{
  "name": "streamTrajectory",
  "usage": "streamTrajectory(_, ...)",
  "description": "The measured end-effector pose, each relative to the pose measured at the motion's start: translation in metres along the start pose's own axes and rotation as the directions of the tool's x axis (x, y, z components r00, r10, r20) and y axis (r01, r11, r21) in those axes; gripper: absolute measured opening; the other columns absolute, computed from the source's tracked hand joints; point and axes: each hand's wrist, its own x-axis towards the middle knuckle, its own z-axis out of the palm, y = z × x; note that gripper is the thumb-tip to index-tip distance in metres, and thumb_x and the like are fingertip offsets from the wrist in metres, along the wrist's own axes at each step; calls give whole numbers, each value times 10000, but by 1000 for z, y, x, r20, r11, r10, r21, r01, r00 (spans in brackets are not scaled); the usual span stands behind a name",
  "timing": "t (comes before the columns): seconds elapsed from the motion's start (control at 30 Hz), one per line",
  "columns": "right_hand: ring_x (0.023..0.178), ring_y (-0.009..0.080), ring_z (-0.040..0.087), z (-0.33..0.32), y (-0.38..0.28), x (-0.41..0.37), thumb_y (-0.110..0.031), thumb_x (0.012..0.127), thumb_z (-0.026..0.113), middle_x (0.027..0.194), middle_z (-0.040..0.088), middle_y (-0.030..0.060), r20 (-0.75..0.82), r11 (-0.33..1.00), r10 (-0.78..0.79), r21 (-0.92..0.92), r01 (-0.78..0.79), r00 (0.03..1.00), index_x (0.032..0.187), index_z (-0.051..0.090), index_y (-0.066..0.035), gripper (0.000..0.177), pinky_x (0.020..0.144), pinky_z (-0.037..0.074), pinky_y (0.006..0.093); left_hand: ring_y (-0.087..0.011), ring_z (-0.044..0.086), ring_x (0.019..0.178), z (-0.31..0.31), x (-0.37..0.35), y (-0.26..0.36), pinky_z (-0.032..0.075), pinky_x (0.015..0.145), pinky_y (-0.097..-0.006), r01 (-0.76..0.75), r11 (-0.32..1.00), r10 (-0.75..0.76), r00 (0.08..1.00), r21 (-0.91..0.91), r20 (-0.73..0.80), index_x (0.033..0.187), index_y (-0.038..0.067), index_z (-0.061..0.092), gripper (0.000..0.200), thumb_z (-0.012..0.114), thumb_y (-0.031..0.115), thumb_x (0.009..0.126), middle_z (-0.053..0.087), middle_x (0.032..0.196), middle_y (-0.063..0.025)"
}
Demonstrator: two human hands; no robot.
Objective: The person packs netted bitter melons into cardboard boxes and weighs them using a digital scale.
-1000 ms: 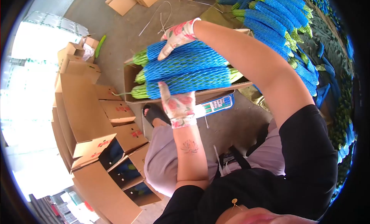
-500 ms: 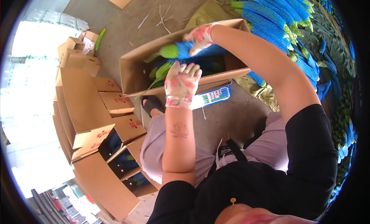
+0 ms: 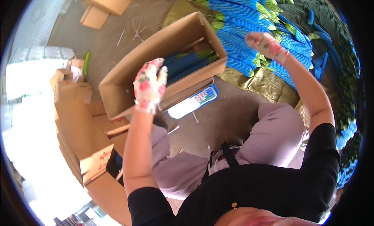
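My left hand, in a white glove with a pink flower print, is open at the near left side of a long cardboard box. Its thumb stands apart from the fingers. Inside the box lie several cucumbers in blue mesh sleeves, side by side, with green ends showing. My right hand, gloved alike, hovers over the pile of blue-sleeved cucumbers to the right of the box. Its fingers are loosely bent, and I see nothing in them.
A scale with a keypad sits against the box's near side. Open cartons stand at the left, and further cartons lie at the back. A bare green cucumber is on the floor. Gold-coloured sacking lies under the pile.
My right hand has left the blue-sleeved cucumber in the box and moved right, over the pile. My left hand has turned and shifted left. The view has swung, and the box appears more tilted.
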Motion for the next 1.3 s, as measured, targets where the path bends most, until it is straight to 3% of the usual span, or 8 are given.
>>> streamTrajectory(0.13, 917, 319, 617, 54, 110, -11, -336, 829, 612, 1003, 622, 161, -89, 951, 117, -277, -137, 989, 1091, 555, -33, 405, 814, 501, 394, -158, 645, 835, 76, -24, 94, 535, 727, -307, -139, 726, 368, 906, -673, 210, 1090, 23, 606, 192, 539, 131, 946, 660, 1019, -107)
streamTrajectory(0.17, 937, 324, 607, 60, 120, -7, -335, 811, 639, 1013, 607, 161, -74, 912, 195, -352, -209, 978, 1066, 546, -30, 408, 817, 498, 395, -137, 629, 840, 104, -30, 115, 517, 749, -288, 411, 517, 247, 769, -751, 590, 1173, -4, 565, 275, 551, 155, 948, 647, 1031, -106)
streamTrajectory(0.23, 957, 328, 598, 67, 122, 4, -334, 793, 666, 1023, 593, 161, -56, 866, 279, -417, -276, 959, 1040, 537, -26, 415, 820, 495, 396, -142, 597, 951, 173, -29, 126, 490, 808, -270, 693, 353, 146, 622, -628, 769, 1256, -29, 495, 367, 556, 156, 945, 609, 1097, -89)
streamTrajectory(0.63, 1101, 391, 501, 70, 121, 18, -367, 577, 845, 1242, 447, 196, -172, 863, 338, -337, -378, 925, 1430, 243, -31, 1097, 930, 452, 423, -387, 369, 1290, 410, 65, 131, 342, 1010, -528, 516, -671, -377, 381, -532, 844, 1443, 33, 195, 902, 653, 501, 822, 238, 1485, -191)
streamTrajectory(0.9, 1008, 355, 578, 79, 115, 16, -344, 599, 834, 1163, 496, 193, -147, 836, 311, -427, -344, 939, 1476, 109, -80, 1168, 811, 520, 412, -345, 344, 1283, 385, 57, 162, 377, 976, -510, 535, -551, -237, 635, -640, 735, 1472, 107, 167, 988, 698, 551, 768, 171, 1515, -148)
streamTrajectory(1.03, 996, 302, 580, 71, 122, 4, -250, 677, 780, 1163, 547, 157, -87, 947, 268, 205, -247, 959, 1482, 143, -61, 1045, 852, 488, 325, -340, 417, 1222, 352, 28, 171, 380, 994, -486, 473, -438, -307, 721, -765, 621, 1444, 26, 214, 882, 647, 500, 838, 243, 1489, -140)
streamTrajectory(1.13, 904, 191, 546, 24, 101, -45, -302, 699, 758, 1103, 574, 85, 171, 613, 420, 671, -417, 891, 1472, 212, -26, 986, 801, 464, 269, -318, 471, 1211, 305, -11, 175, 409, 969, -410, 445, -330, -340, 766, -832, 545, 1403, 6, 309, 782, 619, 482, 865, 377, 1427, -164)
streamTrajectory(1.3, 975, 166, 529, -47, 85, -151, -508, 649, 746, 1217, 524, 108, 118, 647, 424, 654, -392, 898, 1469, 235, -24, 1081, 785, 455, 327, -238, 580, 1107, 193, -86, 149, 443, 907, -319, 643, 365, -120, 750, -673, 651, 1230, 1, 525, 539, 551, 432, 908, 638, 1062, -171)
